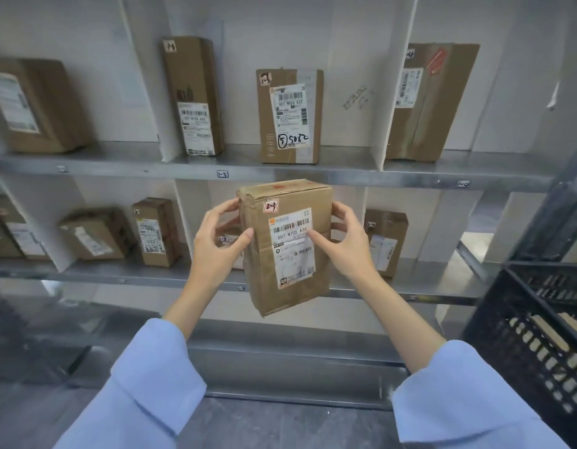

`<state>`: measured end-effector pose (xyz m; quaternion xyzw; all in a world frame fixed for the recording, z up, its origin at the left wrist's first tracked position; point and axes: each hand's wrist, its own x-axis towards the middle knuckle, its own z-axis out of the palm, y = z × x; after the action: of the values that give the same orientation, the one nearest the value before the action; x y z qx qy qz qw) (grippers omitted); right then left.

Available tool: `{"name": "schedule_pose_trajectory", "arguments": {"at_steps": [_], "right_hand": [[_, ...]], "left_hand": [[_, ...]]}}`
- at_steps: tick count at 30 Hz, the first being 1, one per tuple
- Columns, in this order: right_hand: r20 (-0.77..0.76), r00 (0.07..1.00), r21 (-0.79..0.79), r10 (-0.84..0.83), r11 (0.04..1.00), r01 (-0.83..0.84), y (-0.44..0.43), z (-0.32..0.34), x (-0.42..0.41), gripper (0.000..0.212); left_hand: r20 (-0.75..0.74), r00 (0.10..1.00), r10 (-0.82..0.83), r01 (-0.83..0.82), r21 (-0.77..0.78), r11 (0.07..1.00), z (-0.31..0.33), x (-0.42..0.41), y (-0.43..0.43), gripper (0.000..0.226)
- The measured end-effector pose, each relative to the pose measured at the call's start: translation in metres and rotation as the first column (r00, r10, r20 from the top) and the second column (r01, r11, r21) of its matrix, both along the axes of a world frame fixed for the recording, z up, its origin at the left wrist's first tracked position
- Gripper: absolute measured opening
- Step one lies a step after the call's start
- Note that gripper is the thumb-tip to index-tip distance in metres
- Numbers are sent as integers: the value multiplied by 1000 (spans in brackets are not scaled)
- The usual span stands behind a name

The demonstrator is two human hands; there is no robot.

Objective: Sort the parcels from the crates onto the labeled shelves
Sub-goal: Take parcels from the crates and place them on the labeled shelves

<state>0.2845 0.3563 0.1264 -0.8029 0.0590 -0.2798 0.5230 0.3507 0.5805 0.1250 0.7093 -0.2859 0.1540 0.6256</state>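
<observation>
The parcel (290, 254) hung upright, tipped a little, in front of the middle bay of the lower shelf (410, 286), clear of the shelf and held by both hands. The left hand (215, 251) gripped its left edge, thumb (245, 236) pressed on the front face and fingers curled round behind; the right hand (348, 247) did the same on the right edge, its thumb lying on the shipping label. A handwritten tag (270, 206) on the parcel read 2-3, and the edge label (222, 174) on the shelf above read 1-3, so the bay straight below was probably the right one, though its own label was partly hidden. A box (227, 236) already stood in that bay, behind the left hand. The step likely called for squaring the parcel, setting it down beside that box without nudging it, and keeping the label facing out. The crate (523, 312) stood at the right
</observation>
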Motion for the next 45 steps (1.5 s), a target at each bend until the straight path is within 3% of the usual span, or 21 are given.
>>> {"name": "schedule_pose_trajectory", "arguments": {"at_steps": [5,17,23,27,33,45], "right_hand": [[30,1000,-9,9,1000,-9,27,0,-8,59],[-12,983,55,184,982,-183,76,-1,-30,65],[35,989,-39,147,989,-146,89,5,-40,76],[48,992,-93,116,989,-111,95,11,-44,91],[109,992,-187,64,981,-43,104,21,-38,83],[-50,979,15,196,981,-196,101,-2,-18,78]], "left_hand": [[-23,999,-39,38,-66,997,-6,-8,29,47],[-52,995,-81,83,33,996,1,-21,82,62],[-69,988,-139,147,135,980,6,-31,93,81],[26,986,-163,159,130,979,11,-32,93,88],[18,989,-149,146,103,984,17,-27,99,82],[-16,997,-78,80,107,991,-11,-4,101,74]]}}
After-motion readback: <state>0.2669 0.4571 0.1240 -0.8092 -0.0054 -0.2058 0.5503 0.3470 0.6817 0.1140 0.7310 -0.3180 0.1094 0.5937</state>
